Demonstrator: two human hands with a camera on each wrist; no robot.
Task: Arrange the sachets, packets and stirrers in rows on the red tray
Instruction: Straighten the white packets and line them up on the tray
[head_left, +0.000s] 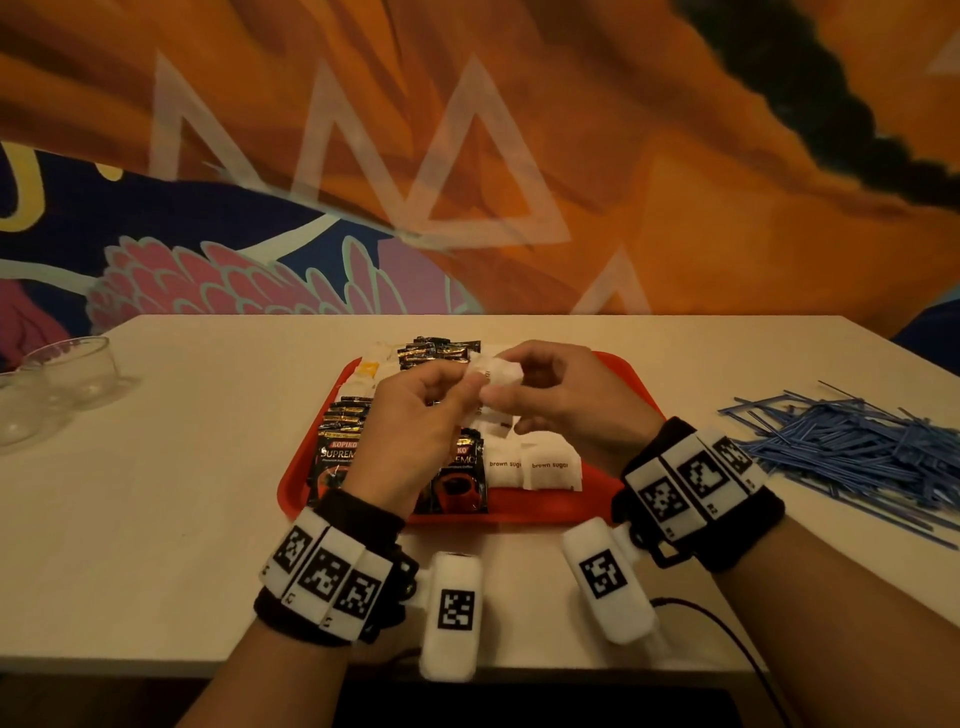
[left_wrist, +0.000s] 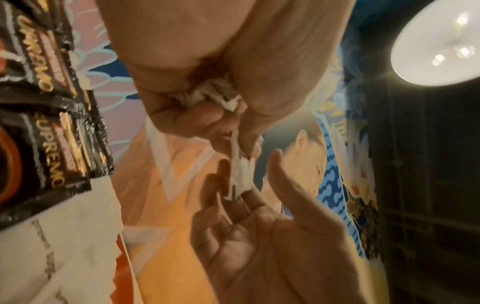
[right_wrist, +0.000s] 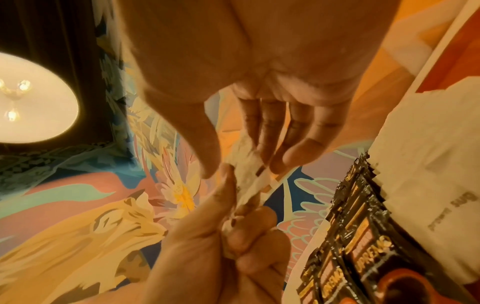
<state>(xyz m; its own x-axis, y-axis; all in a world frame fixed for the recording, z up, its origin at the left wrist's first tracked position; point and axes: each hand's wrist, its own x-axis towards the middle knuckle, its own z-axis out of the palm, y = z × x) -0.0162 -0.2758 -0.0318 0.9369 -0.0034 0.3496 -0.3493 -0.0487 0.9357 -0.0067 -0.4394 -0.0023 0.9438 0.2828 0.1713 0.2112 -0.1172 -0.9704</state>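
Note:
Over the red tray my two hands meet. My left hand grips a small bunch of white sachets in its curled fingers and pinches one white sachet that sticks out. My right hand holds that sachet's other end at its fingertips; in the left wrist view its thumb stands a little apart. On the tray lie rows of black coffee packets at the left and white brown-sugar sachets at the right. Blue stirrers lie heaped on the table, right of the tray.
Two glass bowls stand at the table's far left. More black packets and pale sachets sit at the tray's far end. A painted wall rises behind the table. A cable runs off the front edge by my right wrist.

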